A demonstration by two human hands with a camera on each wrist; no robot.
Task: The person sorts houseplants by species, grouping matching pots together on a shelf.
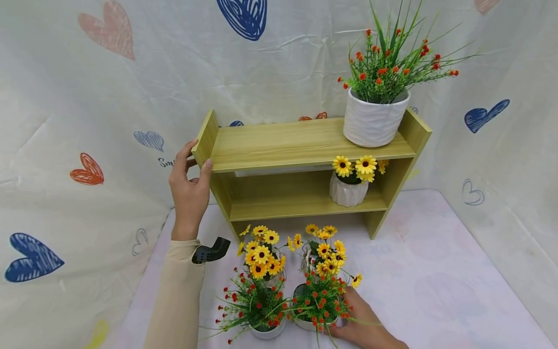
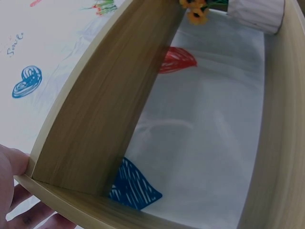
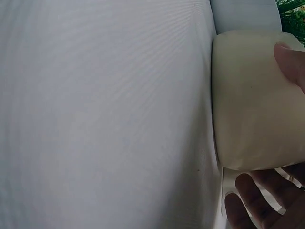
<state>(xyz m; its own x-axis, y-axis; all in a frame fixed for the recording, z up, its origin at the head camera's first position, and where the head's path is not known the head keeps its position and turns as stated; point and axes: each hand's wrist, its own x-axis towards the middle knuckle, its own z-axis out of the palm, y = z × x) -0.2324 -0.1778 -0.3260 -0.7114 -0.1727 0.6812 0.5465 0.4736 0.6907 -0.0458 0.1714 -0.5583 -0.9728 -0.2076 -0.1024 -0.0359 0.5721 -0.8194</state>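
Left hand [image 1: 190, 189] grips the upper left end of the wood-grain shelf [image 1: 279, 143]. Right hand [image 1: 361, 322] curls partway round the right-hand red-flowered pot [image 1: 320, 303], thumb on its wall; fingertip pressure unclear. Pot stands on the table [image 1: 418, 271], just beside the left-hand red-flowered pot [image 1: 259, 308]. Step, probably: taking hold. Next move calls for a secure grip, foliage kept untangled.

Soft, even light fills the head view. The left wrist view bows the straight-edged, yellowish wooden shelf [image 2: 95, 105], its inside dim; in the right, shadow greys the flat, whitish tabletop [image 3: 119, 105] beside the smooth, rounded cream pot [image 3: 250, 109].
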